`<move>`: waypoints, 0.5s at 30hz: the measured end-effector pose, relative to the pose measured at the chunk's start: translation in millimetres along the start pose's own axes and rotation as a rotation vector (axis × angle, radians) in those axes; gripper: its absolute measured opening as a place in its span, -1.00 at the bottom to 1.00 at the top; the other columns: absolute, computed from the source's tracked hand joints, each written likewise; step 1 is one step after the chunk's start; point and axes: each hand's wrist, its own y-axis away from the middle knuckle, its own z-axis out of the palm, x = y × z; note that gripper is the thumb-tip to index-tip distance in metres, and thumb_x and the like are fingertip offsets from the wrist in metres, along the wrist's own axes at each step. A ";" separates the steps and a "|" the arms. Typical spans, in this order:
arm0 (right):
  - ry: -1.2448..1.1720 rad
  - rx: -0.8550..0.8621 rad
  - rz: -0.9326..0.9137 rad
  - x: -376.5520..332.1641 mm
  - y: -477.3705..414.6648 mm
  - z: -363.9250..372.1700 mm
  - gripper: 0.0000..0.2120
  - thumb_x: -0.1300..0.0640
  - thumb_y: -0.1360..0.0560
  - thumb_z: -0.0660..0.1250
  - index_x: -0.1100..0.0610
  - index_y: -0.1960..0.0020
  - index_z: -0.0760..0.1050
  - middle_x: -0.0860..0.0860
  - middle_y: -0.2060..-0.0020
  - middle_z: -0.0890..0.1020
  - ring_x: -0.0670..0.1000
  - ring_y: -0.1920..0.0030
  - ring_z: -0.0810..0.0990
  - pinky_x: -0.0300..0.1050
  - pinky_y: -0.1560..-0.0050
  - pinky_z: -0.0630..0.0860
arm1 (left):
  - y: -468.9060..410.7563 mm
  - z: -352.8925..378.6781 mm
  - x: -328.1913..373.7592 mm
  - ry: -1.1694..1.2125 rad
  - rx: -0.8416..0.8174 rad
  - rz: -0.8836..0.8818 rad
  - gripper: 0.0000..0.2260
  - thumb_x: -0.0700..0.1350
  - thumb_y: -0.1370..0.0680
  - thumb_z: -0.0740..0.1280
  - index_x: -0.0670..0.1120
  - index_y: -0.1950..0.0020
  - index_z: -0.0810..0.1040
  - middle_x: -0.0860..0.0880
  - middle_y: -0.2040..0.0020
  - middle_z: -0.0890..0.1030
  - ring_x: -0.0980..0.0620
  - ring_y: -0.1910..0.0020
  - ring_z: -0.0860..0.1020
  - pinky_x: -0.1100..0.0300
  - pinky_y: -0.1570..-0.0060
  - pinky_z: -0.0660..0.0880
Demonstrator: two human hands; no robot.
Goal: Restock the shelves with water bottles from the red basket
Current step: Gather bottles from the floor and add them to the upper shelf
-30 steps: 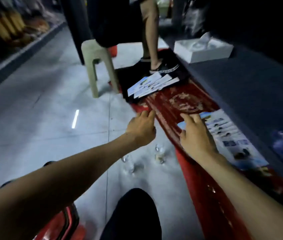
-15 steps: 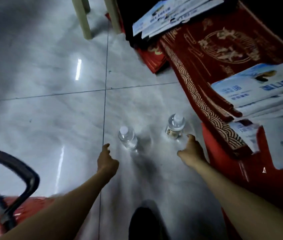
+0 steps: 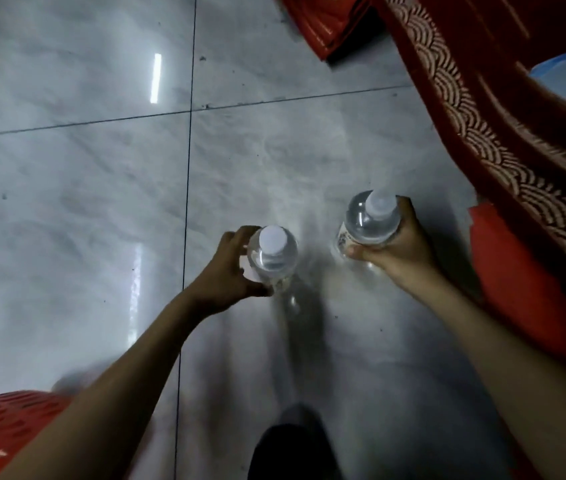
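Left hand [image 3: 226,271] grips one bottle [image 3: 272,255], right hand [image 3: 392,244] grips 2nd bottle [image 3: 368,220]; both probably on floor [image 3: 84,202]. Lift straight up, w/o squeezing.

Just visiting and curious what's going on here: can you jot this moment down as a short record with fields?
Left hand: grips left bottle, fingers round its body
Right hand: grips right bottle the same way
Bottles: clear, white caps, roughly upright
Floor: glossy grey tiles
Red basket: bottom-left corner, partly seen
Red patterned cloth: upper right
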 end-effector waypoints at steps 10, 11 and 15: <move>-0.088 -0.230 0.127 -43.5 64.2 -17.0 -0.38 0.01 -0.05 0.63 -0.06 -0.10 0.58 -0.12 0.06 0.72 -0.11 0.04 0.70 0.00 -0.01 0.64 | 16.8 13.1 36.5 0.280 -0.161 -0.028 -0.29 -0.36 -0.26 0.60 -0.06 -0.26 0.31 0.11 -0.04 0.64 0.07 -0.05 0.64 0.17 0.12 0.60; -0.089 -0.215 0.136 -57.0 76.2 -31.8 -0.42 0.06 -0.07 0.64 -0.05 -0.08 0.59 -0.11 0.08 0.72 -0.09 0.06 0.70 -0.01 0.02 0.65 | 25.6 8.4 49.9 0.306 -0.184 -0.042 -0.30 -0.37 -0.27 0.60 -0.09 -0.25 0.28 0.09 -0.04 0.64 0.04 -0.06 0.64 0.16 0.13 0.60; -0.174 -0.094 0.163 -134.6 148.8 -96.2 -0.51 0.24 -0.14 0.66 0.02 -0.01 0.60 -0.17 0.14 0.73 -0.11 0.10 0.71 -0.19 0.08 0.58 | 73.8 -10.5 137.5 0.467 -0.321 0.024 -0.33 -0.35 -0.36 0.52 -0.12 -0.39 0.31 -0.20 -0.18 0.59 -0.22 -0.14 0.60 0.03 0.05 0.57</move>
